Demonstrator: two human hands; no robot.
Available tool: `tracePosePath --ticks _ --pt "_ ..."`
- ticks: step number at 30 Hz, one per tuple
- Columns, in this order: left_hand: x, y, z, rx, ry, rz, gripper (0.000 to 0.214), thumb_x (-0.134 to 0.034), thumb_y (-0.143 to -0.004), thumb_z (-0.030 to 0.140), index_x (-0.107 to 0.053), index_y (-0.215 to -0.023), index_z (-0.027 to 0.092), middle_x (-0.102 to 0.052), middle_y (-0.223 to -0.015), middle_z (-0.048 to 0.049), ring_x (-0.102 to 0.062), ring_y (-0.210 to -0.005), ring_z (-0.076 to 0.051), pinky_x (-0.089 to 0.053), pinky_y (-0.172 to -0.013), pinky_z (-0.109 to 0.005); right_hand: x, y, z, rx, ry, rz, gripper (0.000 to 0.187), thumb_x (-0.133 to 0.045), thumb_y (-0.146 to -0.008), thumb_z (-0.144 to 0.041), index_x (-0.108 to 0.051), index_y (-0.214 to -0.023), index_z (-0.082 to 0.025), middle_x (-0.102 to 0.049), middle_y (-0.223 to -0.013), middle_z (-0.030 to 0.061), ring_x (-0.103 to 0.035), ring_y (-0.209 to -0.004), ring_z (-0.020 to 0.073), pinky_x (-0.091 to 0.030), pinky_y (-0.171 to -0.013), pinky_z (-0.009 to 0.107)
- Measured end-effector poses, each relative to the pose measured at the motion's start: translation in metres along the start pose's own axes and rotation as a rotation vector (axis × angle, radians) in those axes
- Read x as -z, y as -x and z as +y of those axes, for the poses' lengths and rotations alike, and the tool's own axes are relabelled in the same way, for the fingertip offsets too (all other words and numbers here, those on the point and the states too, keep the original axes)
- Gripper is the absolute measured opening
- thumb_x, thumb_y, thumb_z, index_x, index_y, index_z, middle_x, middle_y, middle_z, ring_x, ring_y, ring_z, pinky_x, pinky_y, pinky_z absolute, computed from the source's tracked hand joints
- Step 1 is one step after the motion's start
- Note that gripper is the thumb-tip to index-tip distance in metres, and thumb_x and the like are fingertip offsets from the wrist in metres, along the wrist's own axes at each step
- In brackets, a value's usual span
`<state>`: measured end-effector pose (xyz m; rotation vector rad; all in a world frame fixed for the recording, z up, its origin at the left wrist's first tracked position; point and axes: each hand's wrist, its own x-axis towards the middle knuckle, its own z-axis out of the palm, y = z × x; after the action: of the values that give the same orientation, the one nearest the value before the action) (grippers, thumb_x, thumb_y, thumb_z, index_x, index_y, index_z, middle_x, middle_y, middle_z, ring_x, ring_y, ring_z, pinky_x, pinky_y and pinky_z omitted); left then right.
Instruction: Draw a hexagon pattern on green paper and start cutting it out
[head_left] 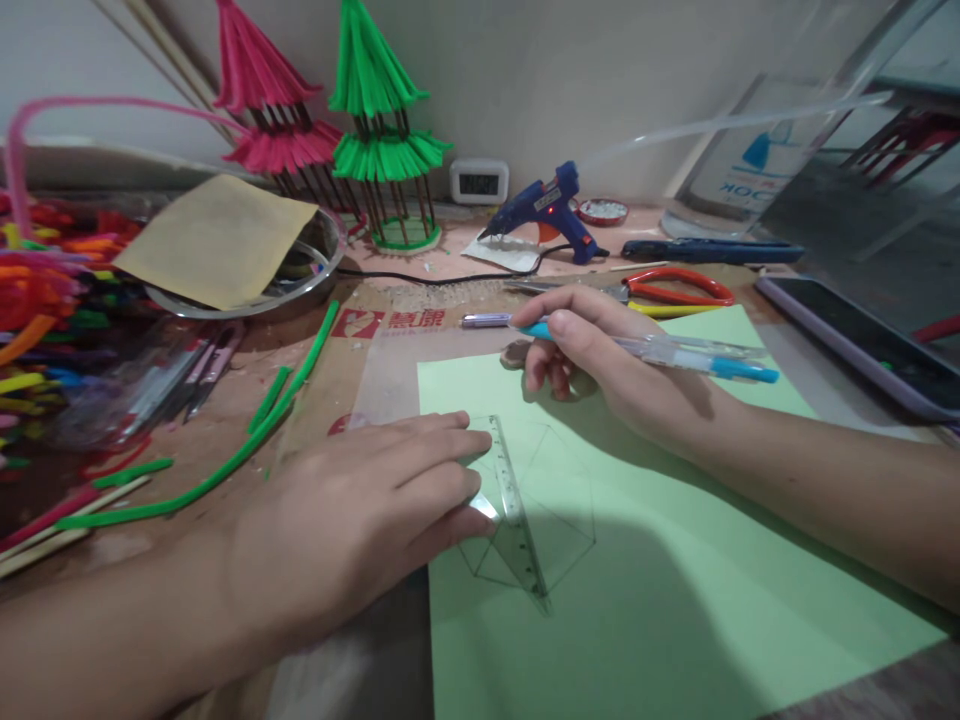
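Observation:
A light green paper sheet [660,560] lies in front of me with pencil lines drawn on it. My left hand [360,510] lies flat, fingers stretched out, pressing a clear plastic ruler [514,520] onto the sheet. My right hand [592,355] hovers over the sheet's far edge, fingers closed on a clear pen [675,355] with blue ends, held level and pointing left. A second, purple pen [487,320] lies just beyond the right hand.
Green pipe cleaners [247,440] lie left of the sheet, a heap of coloured ones [37,300] further left. Behind stand pink [270,110] and green [379,120] model towers, a metal bowl [300,285], a blue glue gun [544,210], red-handled scissors [675,290], a phone [862,345].

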<state>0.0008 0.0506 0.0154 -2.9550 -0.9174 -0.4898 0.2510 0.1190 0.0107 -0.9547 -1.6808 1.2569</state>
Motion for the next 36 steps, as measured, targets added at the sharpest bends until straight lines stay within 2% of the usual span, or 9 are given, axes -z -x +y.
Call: tracePosePath --ticks 5,11,20,29,36 --pt "0.0 -0.001 0.0 0.015 0.002 0.0 0.034 -0.042 -0.111 0.039 -0.068 -0.099 0.022 -0.076 -0.125 -0.0042 -0.073 -0.115 -0.025 -0.06 -0.095 -0.04 0.001 0.009 -0.003 0.068 -0.053 -0.079 0.029 -0.044 -0.107 -0.038 -0.063 -0.122 -0.023 -0.072 -0.088 0.0041 -0.059 -0.072 0.0169 -0.047 -0.067 0.032" --pt "0.001 -0.004 0.001 -0.001 0.0 -0.004 0.041 -0.038 -0.112 0.039 -0.07 -0.095 0.021 -0.076 -0.123 -0.004 -0.073 -0.113 -0.024 -0.061 -0.095 -0.038 -0.005 0.012 -0.011 0.028 0.029 -0.059 0.025 -0.054 -0.094 -0.016 -0.063 -0.117 -0.019 -0.074 -0.092 0.0034 -0.065 -0.077 0.0153 -0.048 -0.065 0.03" --pt "0.0 -0.003 0.001 0.01 -0.006 -0.009 0.039 -0.04 -0.112 0.039 -0.07 -0.097 0.021 -0.076 -0.124 -0.0049 -0.073 -0.114 -0.024 -0.059 -0.097 -0.038 -0.004 0.009 -0.006 0.001 0.047 -0.081 0.021 -0.057 -0.096 -0.016 -0.066 -0.115 -0.018 -0.077 -0.098 0.0037 -0.07 -0.086 0.0144 -0.05 -0.068 0.027" --pt "0.0 -0.002 0.001 0.015 0.018 0.001 0.036 -0.043 -0.111 0.038 -0.07 -0.097 0.021 -0.075 -0.125 -0.004 -0.071 -0.117 -0.022 -0.056 -0.102 -0.035 -0.003 0.011 -0.011 -0.009 0.154 -0.095 0.021 -0.063 -0.093 -0.021 -0.072 -0.112 -0.019 -0.079 -0.095 0.0038 -0.072 -0.08 0.0153 -0.054 -0.066 0.026" --pt "0.0 -0.003 0.0 -0.014 0.01 -0.002 0.036 -0.04 -0.112 0.037 -0.069 -0.097 0.021 -0.075 -0.125 -0.0046 -0.07 -0.119 -0.022 -0.057 -0.103 -0.034 -0.003 0.009 -0.016 0.03 0.283 -0.132 0.017 -0.061 -0.093 -0.024 -0.076 -0.097 -0.016 -0.077 -0.08 0.0046 -0.069 -0.069 0.0155 -0.05 -0.057 0.025"
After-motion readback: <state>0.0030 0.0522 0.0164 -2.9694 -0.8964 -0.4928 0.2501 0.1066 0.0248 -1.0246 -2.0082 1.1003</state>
